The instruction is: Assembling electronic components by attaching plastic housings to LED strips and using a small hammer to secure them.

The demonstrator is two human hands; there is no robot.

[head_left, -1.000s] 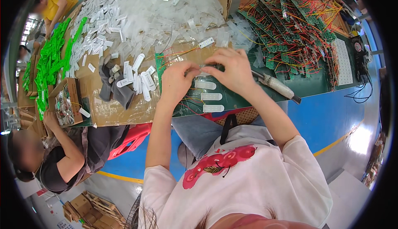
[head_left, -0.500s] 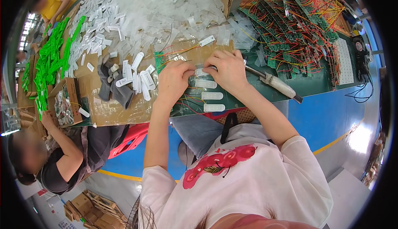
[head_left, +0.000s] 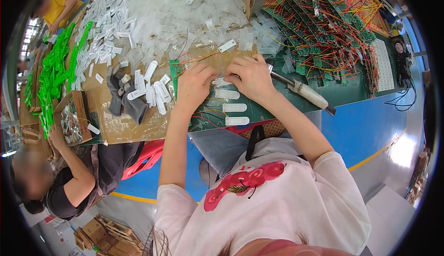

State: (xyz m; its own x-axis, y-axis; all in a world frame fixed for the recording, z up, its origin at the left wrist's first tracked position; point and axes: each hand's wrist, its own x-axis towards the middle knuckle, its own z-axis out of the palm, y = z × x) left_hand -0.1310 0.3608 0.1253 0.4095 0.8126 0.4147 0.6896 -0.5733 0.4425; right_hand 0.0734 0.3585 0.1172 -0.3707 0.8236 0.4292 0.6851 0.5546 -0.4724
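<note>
My left hand (head_left: 196, 85) and my right hand (head_left: 249, 78) face each other over the bench, fingertips pinched together. A small whitish plastic piece (head_left: 221, 81) shows between them; what exactly each pinch holds is hidden. Below it, a column of white round-ended casings (head_left: 235, 108) lies near the bench edge, with thin red and yellow wires beside them. A green circuit board (head_left: 174, 73) with wires sticks out behind my left hand. Just beyond the hands rests a white strip with holes (head_left: 227, 46). Right of my right hand lies a metal rod tool with a wrapped handle (head_left: 311, 96).
Translucent plastic pieces (head_left: 185, 15) heap across the back. Wired green boards (head_left: 323, 34) stack at the right. Left are loose white casings (head_left: 161, 91), grey gloves (head_left: 127, 96), a small carton (head_left: 76, 117) and bright green parts (head_left: 58, 66). A co-worker (head_left: 69, 177) sits at the left.
Both hands stay pinched over nearly the same spot, with only slight finger movement. The whole view has shifted a little.
</note>
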